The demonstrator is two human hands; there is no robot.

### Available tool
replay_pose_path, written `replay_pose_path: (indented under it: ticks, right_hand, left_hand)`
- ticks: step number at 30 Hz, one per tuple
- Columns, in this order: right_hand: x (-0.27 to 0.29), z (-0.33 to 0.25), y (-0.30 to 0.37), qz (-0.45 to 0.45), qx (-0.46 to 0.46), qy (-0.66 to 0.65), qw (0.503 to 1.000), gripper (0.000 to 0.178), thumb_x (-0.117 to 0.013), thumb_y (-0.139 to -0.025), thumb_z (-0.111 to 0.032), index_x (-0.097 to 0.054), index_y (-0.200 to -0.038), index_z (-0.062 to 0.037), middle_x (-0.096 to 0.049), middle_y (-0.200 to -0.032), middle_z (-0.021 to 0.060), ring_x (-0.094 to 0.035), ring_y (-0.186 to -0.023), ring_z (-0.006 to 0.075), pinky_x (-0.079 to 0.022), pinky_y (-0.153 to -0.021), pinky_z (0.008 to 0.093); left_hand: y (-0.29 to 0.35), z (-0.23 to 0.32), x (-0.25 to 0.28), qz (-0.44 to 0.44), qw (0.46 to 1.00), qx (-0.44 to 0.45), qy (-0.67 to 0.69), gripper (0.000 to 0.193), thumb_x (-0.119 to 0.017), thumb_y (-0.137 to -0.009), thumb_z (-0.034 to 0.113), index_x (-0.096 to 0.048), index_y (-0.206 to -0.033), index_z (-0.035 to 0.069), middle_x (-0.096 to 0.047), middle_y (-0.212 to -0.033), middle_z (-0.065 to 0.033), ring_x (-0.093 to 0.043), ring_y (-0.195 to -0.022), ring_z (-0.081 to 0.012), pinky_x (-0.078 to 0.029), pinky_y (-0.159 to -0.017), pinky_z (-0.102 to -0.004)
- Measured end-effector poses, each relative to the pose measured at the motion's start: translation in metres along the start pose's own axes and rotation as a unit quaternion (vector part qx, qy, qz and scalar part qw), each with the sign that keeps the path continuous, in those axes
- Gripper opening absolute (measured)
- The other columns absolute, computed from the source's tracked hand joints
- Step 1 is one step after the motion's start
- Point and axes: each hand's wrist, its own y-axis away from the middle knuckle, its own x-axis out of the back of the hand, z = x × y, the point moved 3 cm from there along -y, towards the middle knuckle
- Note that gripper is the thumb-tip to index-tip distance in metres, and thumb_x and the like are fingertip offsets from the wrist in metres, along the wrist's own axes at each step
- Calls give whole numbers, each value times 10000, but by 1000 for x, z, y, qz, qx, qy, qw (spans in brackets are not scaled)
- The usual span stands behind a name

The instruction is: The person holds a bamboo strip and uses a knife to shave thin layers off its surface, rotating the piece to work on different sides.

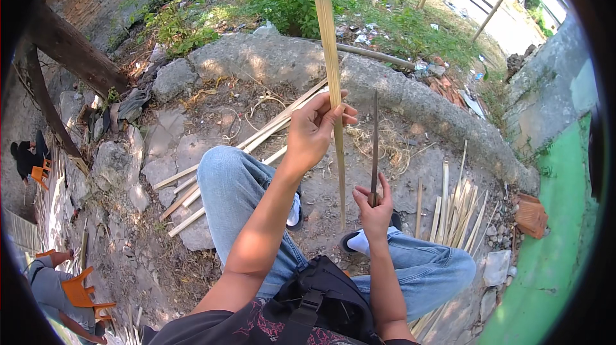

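A long, pale bamboo strip [326, 24] stands nearly upright in front of me, its lower part tapering down between my knees. My left hand [311, 130] is closed around it, thumb pressed on its face and the other fingertips showing on its right side. To the right, my right hand [374, 210] grips a knife [375, 143] with a long, narrow, dark blade pointing up. The knife's handle is hidden in the fingers. A small gap separates blade and strip.
Split bamboo strips [256, 140] lie beyond my left knee, and a bundle of strips [459, 210] lies right of my right leg. A low concrete kerb [443, 111] curves across ahead. Two people sit on orange chairs [80, 287] at far left. A brick [530, 215] lies by the green wall.
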Motion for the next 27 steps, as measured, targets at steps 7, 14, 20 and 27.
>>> replay_pose_path:
  ticks: [7, 14, 20, 27]
  right_hand:
    - [0, 1, -9, -35, 33, -94, 994, 770, -748, -732, -10, -322, -1373, -12, -684, -860, 121, -554, -624, 48, -453, -602, 185]
    - [4, 6, -12, -18, 30, -96, 995, 656, -727, -753, 8, -387, -1314, 11, -677, -782, 71, -604, -661, 65, -464, -612, 189]
    - [35, -18, -33, 140, 94, -138, 976, 604, -694, -778, 23, -410, -1311, 9, -641, -720, 50, -572, -584, 76, -450, -542, 195]
    - [60, -25, -52, 204, 136, -160, 956, 590, -684, -782, 17, -397, -1298, 9, -635, -740, 68, -570, -560, 101, -461, -540, 223]
  left_hand:
    - [6, 4, -23, -126, 991, 29, 38, 288, -481, -953, 101, -502, -1179, -77, -654, -931, -151, -664, -865, -227, -542, -790, -337]
    - [11, -10, -42, -96, 994, 20, -56, 383, -525, -946, 185, -478, -1255, -36, -633, -1011, -117, -615, -966, -183, -498, -837, -309]
    - [48, -71, -44, -304, 874, 140, -353, 696, -709, -777, 420, -473, -1263, -20, -612, -1071, -196, -608, -980, -290, -487, -838, -383]
    - [118, -151, -72, -487, 753, 224, -381, 446, -679, -791, 360, -616, -1078, 24, -663, -952, -182, -634, -886, -330, -491, -778, -400]
